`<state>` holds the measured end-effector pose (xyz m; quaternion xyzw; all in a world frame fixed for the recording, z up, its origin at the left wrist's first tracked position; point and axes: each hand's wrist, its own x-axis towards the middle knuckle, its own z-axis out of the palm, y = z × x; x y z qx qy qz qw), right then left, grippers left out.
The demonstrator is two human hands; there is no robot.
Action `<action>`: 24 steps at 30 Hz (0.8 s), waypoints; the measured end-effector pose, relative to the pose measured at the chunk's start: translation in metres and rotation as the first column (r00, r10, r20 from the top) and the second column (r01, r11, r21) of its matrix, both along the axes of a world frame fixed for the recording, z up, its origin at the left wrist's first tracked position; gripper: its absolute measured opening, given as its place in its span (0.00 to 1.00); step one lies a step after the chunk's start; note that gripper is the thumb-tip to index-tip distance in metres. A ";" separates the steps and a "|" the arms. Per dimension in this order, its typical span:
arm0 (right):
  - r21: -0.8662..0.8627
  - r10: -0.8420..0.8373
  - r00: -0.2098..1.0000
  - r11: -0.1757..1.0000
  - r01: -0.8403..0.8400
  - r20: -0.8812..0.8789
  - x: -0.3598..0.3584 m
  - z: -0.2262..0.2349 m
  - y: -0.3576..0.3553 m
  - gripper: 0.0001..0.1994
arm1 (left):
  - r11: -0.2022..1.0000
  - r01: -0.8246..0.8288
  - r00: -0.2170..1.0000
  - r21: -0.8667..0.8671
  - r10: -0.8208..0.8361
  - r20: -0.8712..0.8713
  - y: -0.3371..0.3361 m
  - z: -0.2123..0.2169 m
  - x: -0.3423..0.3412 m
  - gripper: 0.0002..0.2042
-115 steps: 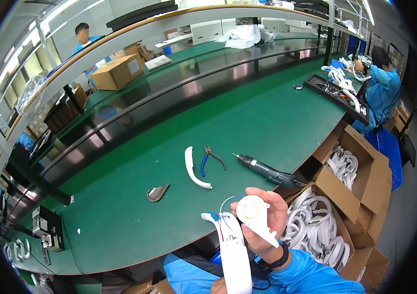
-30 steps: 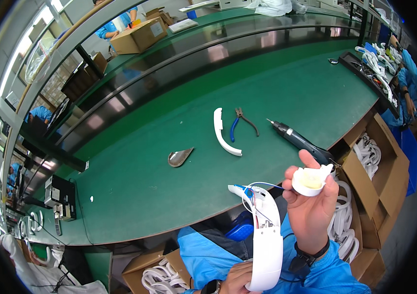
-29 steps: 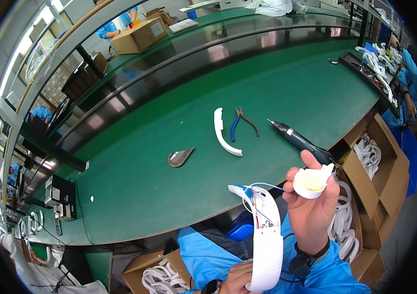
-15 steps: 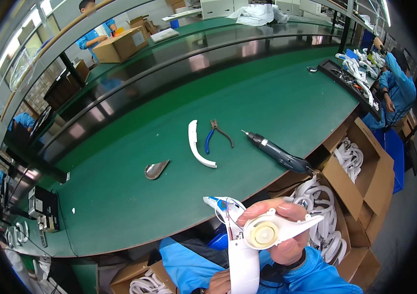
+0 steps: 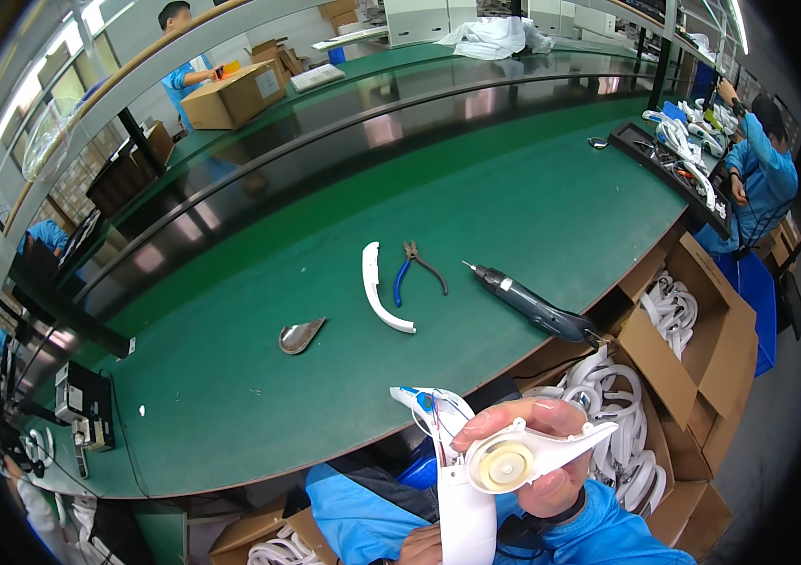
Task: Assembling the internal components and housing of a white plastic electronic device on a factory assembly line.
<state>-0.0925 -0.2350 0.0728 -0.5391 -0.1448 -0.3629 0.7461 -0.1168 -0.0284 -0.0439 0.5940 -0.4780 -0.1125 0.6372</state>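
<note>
White plastic fills both hands: the right hand (image 5: 557, 482) has a tailed part (image 5: 543, 449) with a cream disc (image 5: 504, 468) in its wide end, the left hand (image 5: 422, 544) has a curved housing (image 5: 467, 518). Step in hand looks like a handling or checking one, disc face turned up toward the head camera; judgement only. Next move, from this pose, calls for a steady housing and a light hold on the tailed part; using the electric screwdriver (image 5: 532, 304) or pliers (image 5: 408, 273) would call for freeing a hand, since neither tool is touched. Both lie on the green bench (image 5: 231, 405), near a curved white strip (image 5: 379, 292). Held pieces are off the bench, in front of its near edge, over the person's lap; the disc end overlaps the housing in view, contact between them can't be told. Right-hand pose: raised, forearm from lower right, fingers curled over the far side and a digit underneath, clamped on the tailed part, tail pointing right. Left hand: low, at the bottom edge, fingers seemingly closed on the housing's left side, rest hidden. Housing stands roughly upright, blue patch (image 5: 427, 403) near its top.
</note>
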 end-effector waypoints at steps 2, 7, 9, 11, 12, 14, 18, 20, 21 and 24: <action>-0.017 0.004 1.000 1.000 -0.004 -0.008 0.000 0.001 -0.001 0.28 | 1.000 -0.006 1.000 0.004 0.006 0.021 -0.001 0.002 0.002 0.20; 0.055 0.141 0.988 0.988 -0.145 0.068 0.001 -0.004 -0.005 0.28 | 1.000 -0.022 1.000 0.020 0.022 0.011 0.001 0.000 0.001 0.20; 0.111 0.269 0.950 0.951 -0.288 0.157 0.001 -0.006 -0.007 0.28 | 1.000 -0.028 0.999 0.011 0.027 0.046 0.000 0.004 0.003 0.19; 0.128 0.266 0.955 0.951 -0.283 0.131 -0.001 -0.006 -0.007 0.30 | 1.000 -0.030 0.996 -0.001 0.030 0.079 -0.003 0.010 0.005 0.19; 0.126 0.266 0.955 0.951 -0.282 0.131 -0.003 -0.007 -0.008 0.30 | 0.999 -0.031 0.995 -0.008 0.031 0.096 -0.005 0.013 0.006 0.19; 0.156 0.251 0.965 0.953 -0.261 0.081 -0.007 -0.010 -0.010 0.34 | 0.999 -0.048 0.989 -0.025 0.051 0.137 -0.010 0.020 0.008 0.18; 0.305 0.205 0.977 0.936 -0.178 -0.059 -0.007 -0.007 -0.009 0.34 | 0.995 0.009 1.000 0.096 -0.008 -0.011 0.006 -0.010 -0.005 0.19; 0.439 0.364 0.930 0.828 -0.349 0.052 -0.006 -0.012 -0.016 0.40 | 0.987 0.059 0.997 0.151 -0.050 -0.061 0.015 -0.024 -0.013 0.20; 0.474 0.368 0.929 0.812 -0.341 0.039 -0.006 -0.012 -0.016 0.40 | 0.973 0.100 0.991 0.209 -0.079 -0.109 0.018 -0.029 -0.015 0.21; 0.466 0.398 0.911 0.790 -0.399 0.106 -0.001 -0.019 -0.017 0.39 | 1.000 -0.008 0.994 0.029 0.005 0.110 0.006 -0.043 -0.015 0.22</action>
